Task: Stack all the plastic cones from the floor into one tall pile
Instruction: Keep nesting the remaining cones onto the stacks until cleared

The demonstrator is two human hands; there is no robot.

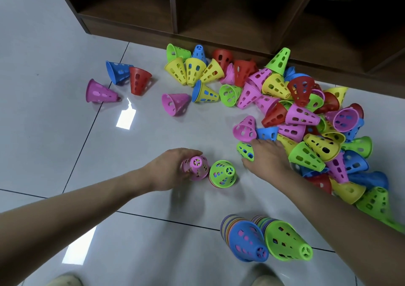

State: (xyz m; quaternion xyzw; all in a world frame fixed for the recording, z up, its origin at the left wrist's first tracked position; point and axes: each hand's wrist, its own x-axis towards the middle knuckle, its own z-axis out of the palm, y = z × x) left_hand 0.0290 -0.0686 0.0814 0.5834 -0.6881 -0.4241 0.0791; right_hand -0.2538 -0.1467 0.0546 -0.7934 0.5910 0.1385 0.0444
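Note:
Many perforated plastic cones in pink, yellow, green, blue and red lie in a heap (pixel 306 119) at the right of the tiled floor. My left hand (pixel 171 167) grips a short stack topped by a pink cone (pixel 197 167). Beside it stands a small stack topped by a green cone (pixel 222 172). My right hand (pixel 267 156) reaches into the heap's near edge and holds a green cone with a blue one inside (pixel 245 150). Two tall stacks stand near me, one capped blue (pixel 247 242), one capped green (pixel 285 242).
A dark wooden shelf unit (pixel 175 18) with open compartments runs along the back, right behind the heap. Loose cones lie apart at the left: a pink one (pixel 98 92), a blue one (pixel 118 72), a red one (pixel 139 79). My shoes show at the bottom edge.

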